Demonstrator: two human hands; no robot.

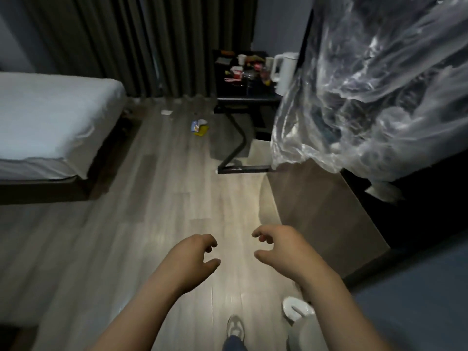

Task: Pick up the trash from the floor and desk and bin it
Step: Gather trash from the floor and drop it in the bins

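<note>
Head: left hand (192,259), right hand (281,249), empty.

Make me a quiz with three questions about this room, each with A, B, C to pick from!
1. Where is the blue and yellow packet?
A. on a chair
B. on the floor by the desk
C. inside a drawer

2. What colour is the kettle on the desk?
A. white
B. red
C. green

3. What do the left hand and right hand hold?
A. a ball
B. a broom
C. nothing

Answers:
1 B, it lies on the wood floor beside the desk's leg.
2 A, its body and handle are white.
3 C, both hands are loosely curled and empty.
</note>
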